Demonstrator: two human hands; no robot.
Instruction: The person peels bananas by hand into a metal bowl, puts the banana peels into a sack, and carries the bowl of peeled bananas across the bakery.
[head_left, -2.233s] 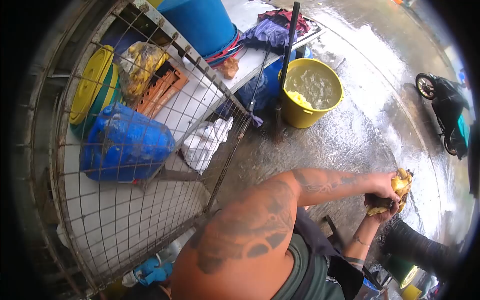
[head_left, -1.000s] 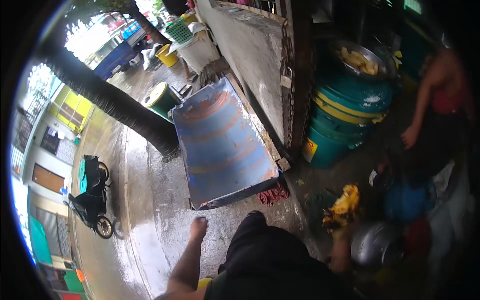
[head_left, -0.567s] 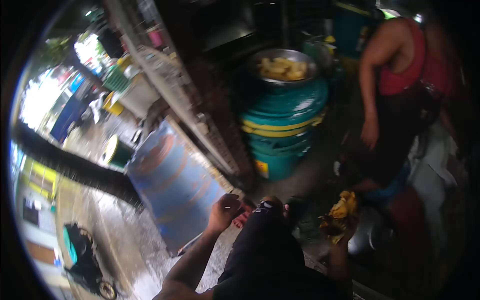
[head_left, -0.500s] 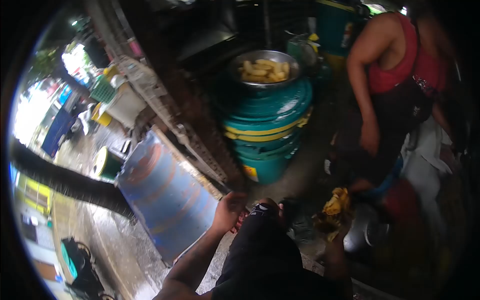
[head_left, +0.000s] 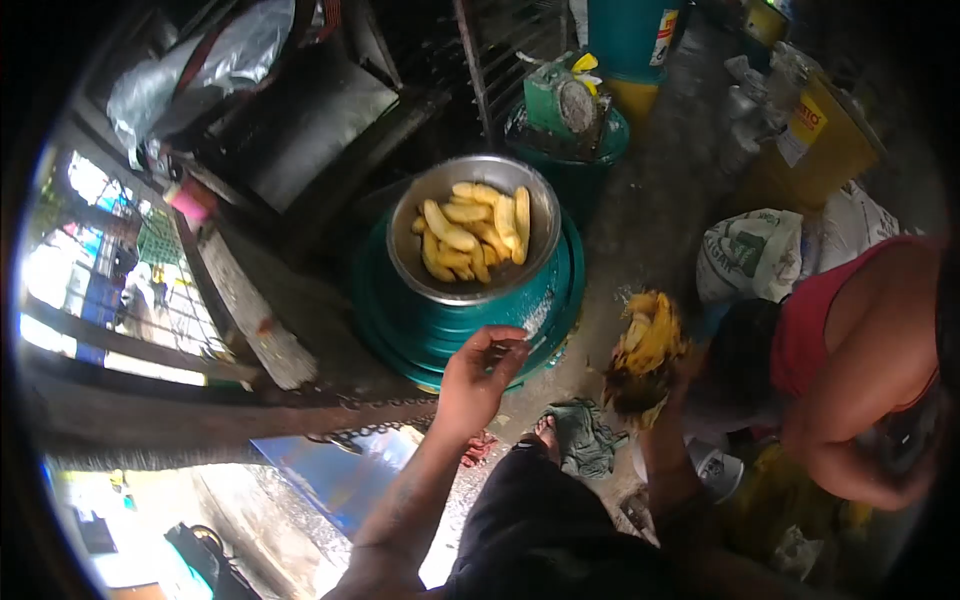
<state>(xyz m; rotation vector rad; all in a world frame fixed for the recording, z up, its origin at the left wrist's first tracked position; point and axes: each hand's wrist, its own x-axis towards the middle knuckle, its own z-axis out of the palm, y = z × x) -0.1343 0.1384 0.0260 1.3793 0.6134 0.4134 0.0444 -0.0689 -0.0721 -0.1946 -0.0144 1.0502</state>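
Item, left hand (head_left: 475,385): I am keeping its fingers loosely curled beside the metal bowl (head_left: 475,230), over the green lid (head_left: 430,335); whether they are gripping anything, I cannot tell. Item, right hand (head_left: 668,385): I am clasping a bundle of yellow and blackened banana peels (head_left: 645,345) in its fingers, right of the lid. Item, peeled bananas (head_left: 450,228): lying heaped inside the bowl, which is resting on the lid. Item, one person in a red top (head_left: 810,310): bending at far right, near the peels.

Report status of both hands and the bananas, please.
Left hand loosely curled by green lid. Right hand holds yellowish bundle. Peeled bananas in steel bowl. Person close, right side.
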